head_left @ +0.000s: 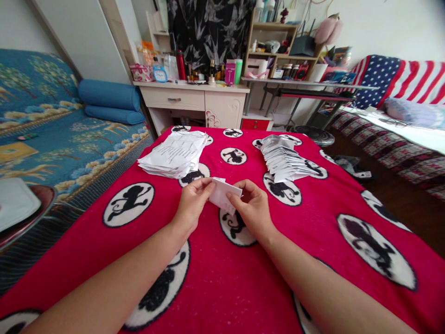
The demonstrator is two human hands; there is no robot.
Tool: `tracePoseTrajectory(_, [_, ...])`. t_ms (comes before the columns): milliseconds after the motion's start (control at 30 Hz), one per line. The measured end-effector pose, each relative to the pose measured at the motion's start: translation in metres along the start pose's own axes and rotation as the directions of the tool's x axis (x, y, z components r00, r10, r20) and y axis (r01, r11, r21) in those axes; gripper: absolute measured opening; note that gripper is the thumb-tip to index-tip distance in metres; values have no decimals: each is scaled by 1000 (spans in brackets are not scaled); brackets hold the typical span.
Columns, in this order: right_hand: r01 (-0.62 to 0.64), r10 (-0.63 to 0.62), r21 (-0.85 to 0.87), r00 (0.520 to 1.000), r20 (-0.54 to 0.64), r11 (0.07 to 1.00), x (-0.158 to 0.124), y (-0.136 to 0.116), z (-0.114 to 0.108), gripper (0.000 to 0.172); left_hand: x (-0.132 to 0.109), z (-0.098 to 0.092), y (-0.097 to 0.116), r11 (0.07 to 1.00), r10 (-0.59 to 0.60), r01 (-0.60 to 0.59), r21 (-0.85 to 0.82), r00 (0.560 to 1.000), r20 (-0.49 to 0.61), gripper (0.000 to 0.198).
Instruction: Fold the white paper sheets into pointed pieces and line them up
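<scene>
A folded paper (222,197) is held between two bare hands above the middle of a red cloth (243,292), which is patterned with black monkeys in white ovals. The left edge of the paper is pinched by the left hand (190,204), with thumb and forefinger clamped on it. The right part is gripped by the right hand (256,209); the thumb is pressed on the near face, and the bent forefinger is set at the far side. The remaining fingers of both hands are partly hidden. The paper is tilted, and a few faint marks are seen on its near face.

Beyond the left hand, a stack of printed sheets (175,153) is laid flat on the cloth, its edges unevenly aligned. Beyond the right hand, a row of folded papers (283,160) is spread so that each is overlapped by the next. The held paper is situated between these two groups and nearer to the wearer, apart from both.

At the far end, a white desk (174,98) is crowded with bottles and small items. The scene is flanked on the left by a blue patterned sofa (69,134) and on the right by a bed (392,148).
</scene>
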State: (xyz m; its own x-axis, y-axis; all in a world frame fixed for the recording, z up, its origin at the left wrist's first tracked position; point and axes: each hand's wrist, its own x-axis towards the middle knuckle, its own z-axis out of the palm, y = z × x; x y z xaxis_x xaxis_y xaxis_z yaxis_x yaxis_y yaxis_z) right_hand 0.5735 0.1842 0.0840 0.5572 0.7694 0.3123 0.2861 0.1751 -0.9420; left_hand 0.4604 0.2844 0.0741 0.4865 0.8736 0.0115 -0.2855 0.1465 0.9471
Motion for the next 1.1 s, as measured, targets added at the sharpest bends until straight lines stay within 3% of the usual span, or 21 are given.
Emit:
tracePoseTrajectory(67, [234, -240, -220, 971, 2, 947, -1, -2, -5, 7, -1, 1, 2, 999, 39, -38, 36, 999, -25, 37])
tracePoseTrajectory(167, [496, -480, -455, 863, 160, 739, -1, -2, -11, 14, -3, 3, 5, 999, 0, 0, 43, 1000, -1, 37])
tracePoseTrajectory(267, [563, -495, -585, 818, 293, 584, -1, 0, -12, 15, -7, 4, 8, 997, -70, 73, -35, 994, 85, 32])
tracePoseTrajectory(367, [560, -457, -638, 821, 342, 528, -1, 2, -11, 15, -10, 6, 10, 992, -90, 103, -73, 982, 168, 31])
tracePoseTrajectory(500, [538, -414, -620, 841, 348, 572, -2, 1, -9, 25, -11, 6, 10, 994, -103, 105, 8, 954, 283, 37])
tracePoseTrajectory(633, [518, -381, -543, 855, 351, 661, -5, -5, -9, 35, -8, 3, 9, 995, -102, 94, 42, 965, 241, 41])
tracePoseTrajectory(833, [451, -455, -566, 879, 146, 690, 0, -3, -11, 27, -3, 0, 6, 988, -53, 25, 152, 981, 188, 42])
tracePoseTrajectory(1100, [332, -365, -516, 930, 40, 790, 9, 10, -14, 31, -5, 1, 3, 942, 34, -108, 318, 973, 229, 45])
